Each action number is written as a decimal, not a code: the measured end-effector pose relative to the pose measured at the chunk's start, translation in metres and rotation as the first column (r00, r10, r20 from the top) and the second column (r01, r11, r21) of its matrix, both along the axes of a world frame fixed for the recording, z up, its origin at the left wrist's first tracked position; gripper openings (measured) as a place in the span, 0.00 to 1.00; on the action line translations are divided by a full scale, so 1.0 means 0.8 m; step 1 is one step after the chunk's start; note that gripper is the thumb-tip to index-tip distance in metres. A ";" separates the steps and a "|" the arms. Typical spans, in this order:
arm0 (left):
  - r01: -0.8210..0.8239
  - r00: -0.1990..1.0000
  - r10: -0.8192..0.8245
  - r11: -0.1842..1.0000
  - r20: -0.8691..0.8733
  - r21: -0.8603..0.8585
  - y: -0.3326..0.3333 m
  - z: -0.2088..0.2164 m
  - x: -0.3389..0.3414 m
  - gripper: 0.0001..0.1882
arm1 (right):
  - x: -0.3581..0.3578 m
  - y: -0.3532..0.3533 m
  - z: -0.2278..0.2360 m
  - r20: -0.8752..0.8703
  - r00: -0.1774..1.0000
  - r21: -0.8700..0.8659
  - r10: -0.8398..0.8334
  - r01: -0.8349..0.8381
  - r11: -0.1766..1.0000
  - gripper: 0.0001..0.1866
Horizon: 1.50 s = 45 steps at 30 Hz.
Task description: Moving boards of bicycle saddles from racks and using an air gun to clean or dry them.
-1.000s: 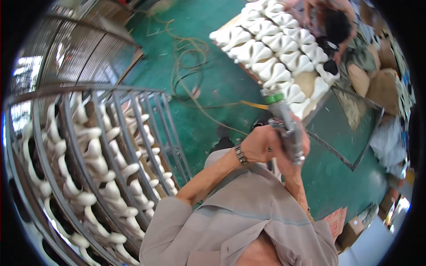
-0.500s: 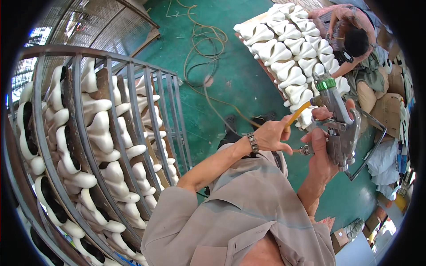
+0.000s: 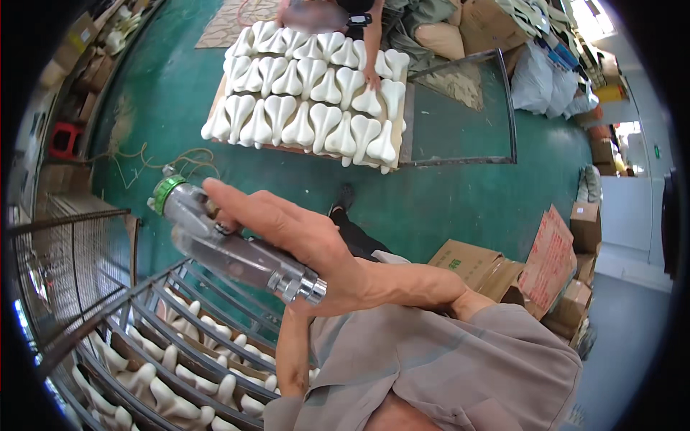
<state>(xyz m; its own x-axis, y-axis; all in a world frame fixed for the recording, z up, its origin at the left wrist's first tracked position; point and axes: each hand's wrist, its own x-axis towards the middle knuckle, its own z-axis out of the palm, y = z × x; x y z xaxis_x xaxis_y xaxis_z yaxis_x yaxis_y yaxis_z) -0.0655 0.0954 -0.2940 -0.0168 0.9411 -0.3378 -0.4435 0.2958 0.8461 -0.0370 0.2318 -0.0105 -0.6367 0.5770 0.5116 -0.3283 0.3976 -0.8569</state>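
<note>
Above the metal rack (image 3: 144, 337), the right hand (image 3: 302, 244) grips a silver spray gun (image 3: 230, 244); left hand hidden.

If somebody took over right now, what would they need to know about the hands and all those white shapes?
Right hand: wrapped around a metal spray gun with a green cap, held up in front of the chest.
Left hand: hidden; only the left forearm shows, beneath the gun.
White moulded pieces lie in rows on a board on the green floor; another person's hand touches one.
More white pieces sit in the metal rack, lower left.
Which pieces are finished cannot be told.
</note>
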 end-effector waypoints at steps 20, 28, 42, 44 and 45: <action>-0.043 0.246 -0.347 0.929 -0.905 -0.368 -0.140 -0.184 -0.166 0.17 | 0.226 0.181 0.005 0.725 0.687 0.035 -0.037 0.016 0.999 0.36; -0.102 0.358 -0.536 0.791 -0.764 -0.603 -0.029 -0.179 -0.103 0.25 | 0.218 0.188 -0.134 0.890 0.456 -0.010 -0.033 0.092 0.996 0.41; 0.039 0.331 -0.640 0.744 -0.694 -0.667 0.023 -0.227 -0.123 0.27 | 0.121 0.244 -0.185 0.870 0.404 0.127 -0.282 0.369 0.921 0.36; 0.060 0.330 -0.642 0.746 -0.692 -0.664 0.019 -0.229 -0.139 0.26 | 0.112 0.235 -0.181 0.885 0.387 0.116 -0.258 0.353 0.928 0.36; 0.088 0.311 -0.668 0.728 -0.676 -0.680 0.015 -0.230 -0.145 0.25 | 0.110 0.228 -0.179 0.910 0.376 0.066 -0.175 0.285 0.956 0.37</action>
<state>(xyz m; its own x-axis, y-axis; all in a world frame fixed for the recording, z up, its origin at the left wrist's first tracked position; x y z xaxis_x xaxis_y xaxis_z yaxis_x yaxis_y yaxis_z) -0.1812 0.1072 -0.4783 -0.2418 0.6455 -0.7245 0.6891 0.6399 0.3401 0.0507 0.4139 -0.1537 -0.5263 0.7829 -0.3317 0.7453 0.2370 -0.6232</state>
